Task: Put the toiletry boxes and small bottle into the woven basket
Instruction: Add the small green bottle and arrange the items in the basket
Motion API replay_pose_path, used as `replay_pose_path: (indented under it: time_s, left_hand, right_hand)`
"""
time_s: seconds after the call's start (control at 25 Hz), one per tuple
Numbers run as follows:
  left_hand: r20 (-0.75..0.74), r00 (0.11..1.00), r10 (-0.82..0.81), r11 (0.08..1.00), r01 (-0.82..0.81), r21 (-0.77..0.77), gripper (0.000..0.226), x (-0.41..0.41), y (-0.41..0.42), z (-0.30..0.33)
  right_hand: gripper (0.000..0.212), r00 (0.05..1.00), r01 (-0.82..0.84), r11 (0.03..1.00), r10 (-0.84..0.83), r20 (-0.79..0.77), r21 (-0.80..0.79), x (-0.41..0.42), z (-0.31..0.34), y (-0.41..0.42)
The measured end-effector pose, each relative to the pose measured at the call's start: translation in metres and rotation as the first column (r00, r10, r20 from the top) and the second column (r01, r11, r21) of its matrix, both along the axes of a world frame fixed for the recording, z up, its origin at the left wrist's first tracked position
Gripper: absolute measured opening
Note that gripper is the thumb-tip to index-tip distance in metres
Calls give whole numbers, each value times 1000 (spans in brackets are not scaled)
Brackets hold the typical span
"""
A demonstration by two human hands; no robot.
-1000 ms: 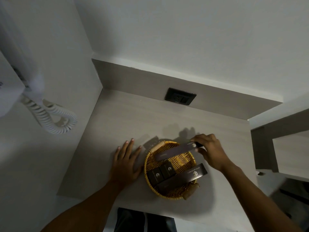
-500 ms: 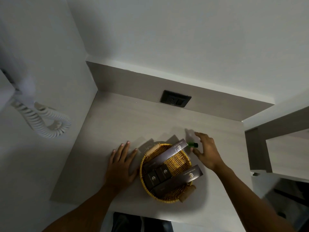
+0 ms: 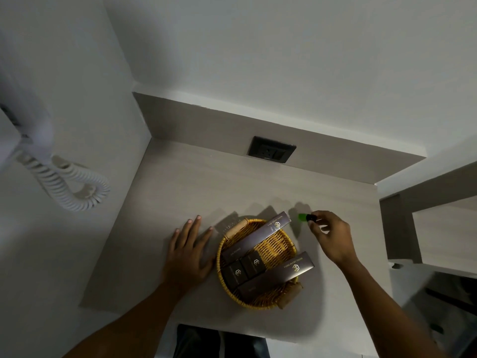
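A round woven basket [image 3: 277, 244] sits on the pale counter and holds several dark toiletry boxes. One long box [image 3: 258, 236] leans across its far rim, another long box [image 3: 277, 276] lies across the near rim, and two small boxes [image 3: 244, 268] rest between them. A small green bottle with a black cap [image 3: 304, 217] is just right of the basket's far rim, and my right hand [image 3: 331, 236] pinches its cap end with thumb and fingertips. My left hand [image 3: 189, 254] lies flat on the counter, fingers spread, touching the basket's left side.
A black wall socket [image 3: 271, 149] sits in the grey backsplash behind the basket. A white coiled phone cord [image 3: 64, 184] hangs on the left wall. A grey shelf unit [image 3: 426, 223] stands to the right. The counter's front edge [image 3: 224, 325] runs just below the basket.
My right hand let go of the long box, leaving it across the basket's far rim, then moved right and closed its fingers on the small green bottle. My left hand stayed put.
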State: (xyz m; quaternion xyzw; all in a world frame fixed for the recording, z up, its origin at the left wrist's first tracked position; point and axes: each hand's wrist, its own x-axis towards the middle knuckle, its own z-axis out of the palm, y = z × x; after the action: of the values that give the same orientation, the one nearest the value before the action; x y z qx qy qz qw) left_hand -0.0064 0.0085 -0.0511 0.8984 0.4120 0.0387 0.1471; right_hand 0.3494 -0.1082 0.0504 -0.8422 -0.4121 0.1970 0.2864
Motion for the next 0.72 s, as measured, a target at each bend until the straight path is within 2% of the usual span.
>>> replay_pose_path:
  time_s: [0.08,0.12,0.16,0.24,0.32,0.4,0.72]
  left_hand:
    - [-4,1000,7,1000,-7,-9,83,0,0,1]
    - [-9,1000,9,1000,-10,-12,84,1,-1,2]
    - [-16,1000,11,1000,-11,-16,84,1,-1,2]
    - [-31,999,13,1000,-14,-19,84,1,-1,4]
    - [-31,999,16,1000,-17,-19,84,1,-1,5]
    - [-21,1000,17,1000,-17,-22,84,1,-1,4]
    - [-22,1000,15,1000,-16,-27,85,1,-1,4]
  right_hand:
    - [15,998,-26,996,20,64,90,-8,19,-9]
    - [14,992,-71,994,61,113,87,-17,26,-15]
    - [14,978,-129,991,120,171,40,-29,29,-19]
    - [16,921,-228,962,263,286,-151,-55,25,-23]
    - [24,863,-248,908,365,349,-337,-74,14,-19]
    - [31,840,-225,872,400,368,-435,-83,4,-14]
    - [25,800,-223,885,405,441,-409,-91,-3,-12]
